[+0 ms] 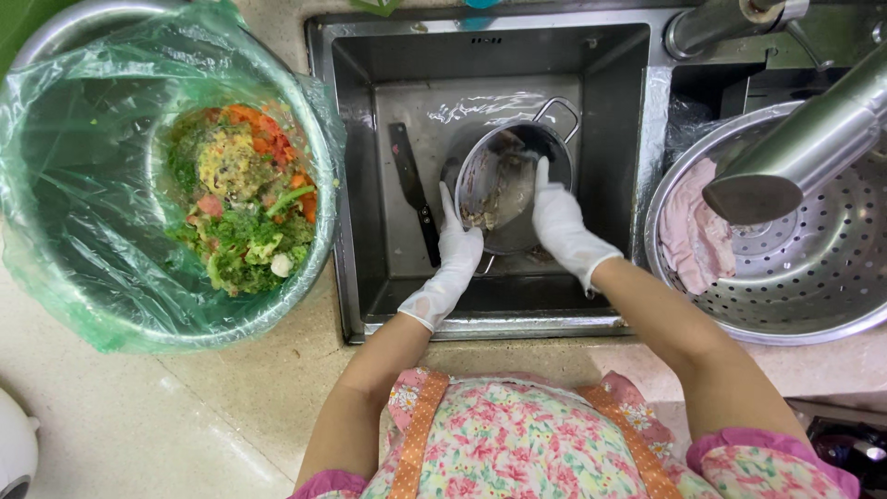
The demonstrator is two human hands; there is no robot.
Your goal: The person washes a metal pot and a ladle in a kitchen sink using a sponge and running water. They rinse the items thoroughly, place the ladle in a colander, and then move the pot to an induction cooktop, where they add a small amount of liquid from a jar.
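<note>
Only the one head view here, looking straight down at a steel sink [370, 185] in the middle of the frame. Both hands are in white gloves and both are clamped on a small steel pot [508, 180] that's tipped on its side in the basin, mouth facing left and down. The left hand [453, 254] has its fingers hooked at the lower edge of the rim, the right hand [562, 226] wraps the pot's body from the right side. Looks like the tilt is there so the bits stuck inside, some brownish food scraps near the rim, can slide toward the opening while one hand steadies it.

A black-handled knife [413, 189] lies flat on the sink floor just left of the pot, apart from both hands.

Upper left of the frame: a big metal bowl lined with a green plastic bag [83, 212], holding chopped vegetable waste [245, 199], greens, orange and red bits. It sits on the pale counter [139, 416] right beside the sink, handy for dumping scraps.

Right side: a perforated steel colander [813, 268] with pale pink raw meat [693, 231] lying against its left wall, so it can drain. A steel faucet spout [795, 152] hangs over it.

Bottom centre is the person's floral apron [517, 444].
</note>
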